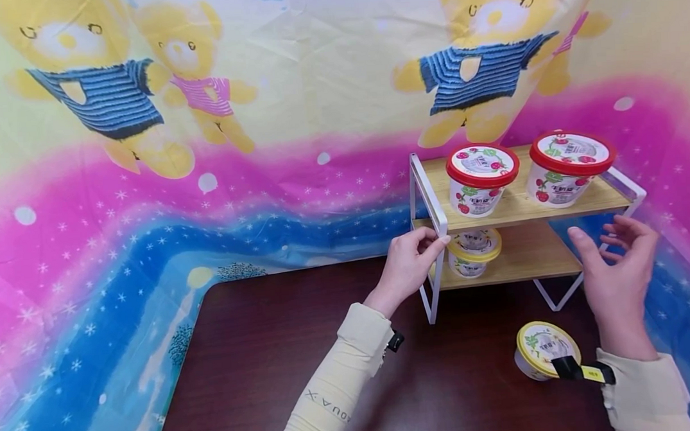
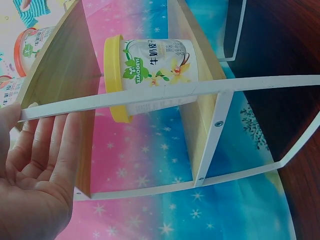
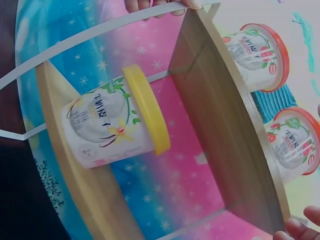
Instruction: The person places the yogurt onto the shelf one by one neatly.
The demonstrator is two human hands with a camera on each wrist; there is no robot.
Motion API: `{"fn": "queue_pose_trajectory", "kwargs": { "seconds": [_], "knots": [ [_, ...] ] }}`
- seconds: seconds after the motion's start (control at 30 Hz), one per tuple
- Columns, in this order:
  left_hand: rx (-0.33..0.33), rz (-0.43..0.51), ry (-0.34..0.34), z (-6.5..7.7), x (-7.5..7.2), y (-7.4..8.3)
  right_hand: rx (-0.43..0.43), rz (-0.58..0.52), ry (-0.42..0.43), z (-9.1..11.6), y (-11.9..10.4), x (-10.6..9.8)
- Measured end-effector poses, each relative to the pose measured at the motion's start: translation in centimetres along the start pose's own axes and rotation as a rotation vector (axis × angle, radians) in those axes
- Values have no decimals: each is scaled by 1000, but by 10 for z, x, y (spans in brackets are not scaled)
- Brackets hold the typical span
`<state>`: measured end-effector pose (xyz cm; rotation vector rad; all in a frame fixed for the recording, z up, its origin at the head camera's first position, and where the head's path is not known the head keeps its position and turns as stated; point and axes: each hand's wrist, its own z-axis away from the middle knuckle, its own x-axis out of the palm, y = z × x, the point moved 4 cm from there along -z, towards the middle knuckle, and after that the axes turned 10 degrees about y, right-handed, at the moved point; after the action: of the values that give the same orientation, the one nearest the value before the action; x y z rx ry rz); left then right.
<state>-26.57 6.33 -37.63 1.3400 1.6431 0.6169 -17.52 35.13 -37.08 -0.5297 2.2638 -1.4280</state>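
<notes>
A two-tier wooden shelf rack [image 1: 554,245] with a white metal frame stands on the table. My left hand [image 1: 407,264] grips its front left upright; in the left wrist view the fingers [image 2: 64,145] lie behind the white bar. My right hand [image 1: 622,274] is held by the rack's right end, fingers apart, nothing in them. Two red-lidded tubs, one left [image 1: 482,177] and one right [image 1: 571,167], sit on the top tier. On the lower tier, at the left, is a yellow-lidded tub [image 2: 160,75]. Another yellow-lidded tub [image 1: 546,348] is on the table, partly hidden by the right wrist strap.
The dark brown table [image 1: 282,360] extends left of the rack, with a rounded back-left corner. A printed cloth [image 1: 317,114] with bears and snowflakes hangs behind and beside it. Camera straps circle both wrists.
</notes>
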Motion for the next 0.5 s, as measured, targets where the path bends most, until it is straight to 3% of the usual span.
{"fn": "queue_pose_trajectory", "kwargs": {
  "seconds": [0.5],
  "knots": [
    [-8,2,-3,1,0,0,57,68,-1,11,26,-10]
  ]
}}
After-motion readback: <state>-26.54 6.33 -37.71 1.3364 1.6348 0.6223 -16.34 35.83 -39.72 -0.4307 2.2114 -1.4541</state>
